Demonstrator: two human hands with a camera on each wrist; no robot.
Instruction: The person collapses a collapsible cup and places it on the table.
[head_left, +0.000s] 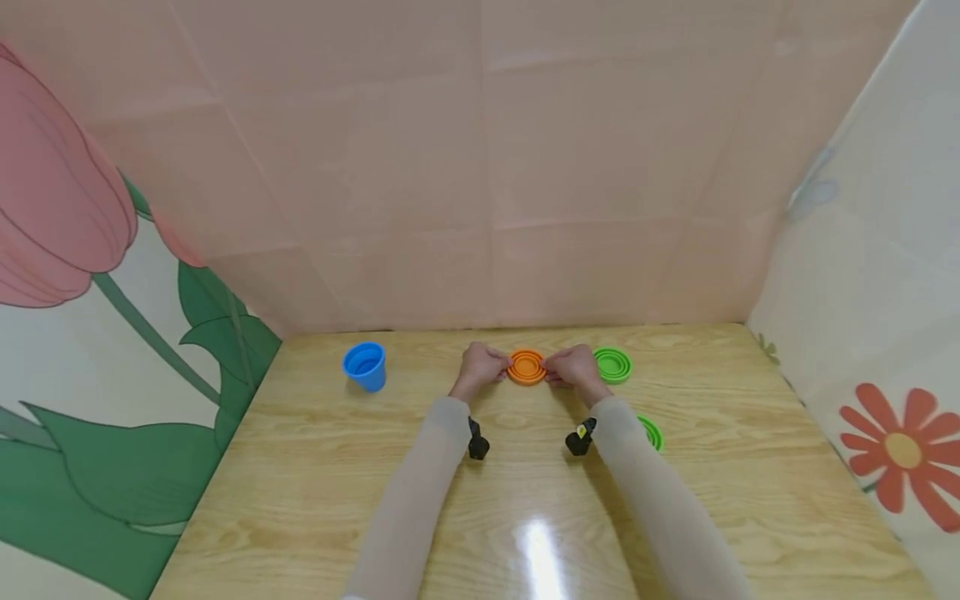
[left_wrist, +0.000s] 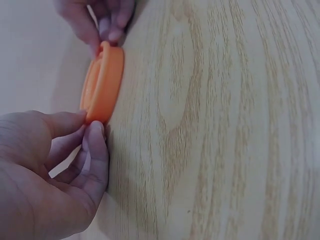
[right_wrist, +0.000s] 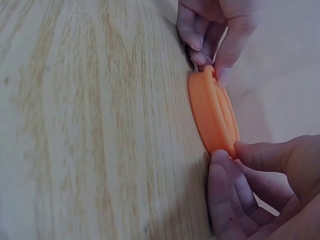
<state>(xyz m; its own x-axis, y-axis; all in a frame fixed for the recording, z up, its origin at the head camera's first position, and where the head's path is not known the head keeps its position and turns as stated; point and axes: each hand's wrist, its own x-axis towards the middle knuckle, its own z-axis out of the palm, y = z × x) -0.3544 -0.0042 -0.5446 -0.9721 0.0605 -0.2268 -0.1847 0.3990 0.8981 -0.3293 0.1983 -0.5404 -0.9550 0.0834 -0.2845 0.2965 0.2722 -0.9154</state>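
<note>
An orange collapsible cup [head_left: 527, 367], folded flat into rings, lies on the wooden table between my two hands. My left hand [head_left: 482, 367] pinches its left edge with thumb and fingertips. On the opposite edge my right hand [head_left: 576, 372] pinches the rim the same way. In the left wrist view the orange cup [left_wrist: 105, 85] shows its smooth outer wall, close against the wood. The right wrist view has the cup [right_wrist: 212, 112] with a thumb on its rim and fingertips under the edge.
A blue cup [head_left: 365, 367] stands expanded at the back left. One flattened green cup [head_left: 612, 365] lies just right of my right hand; another green one [head_left: 651, 432] is partly hidden by my right sleeve. A pink-covered wall [head_left: 487, 208] rises behind the table.
</note>
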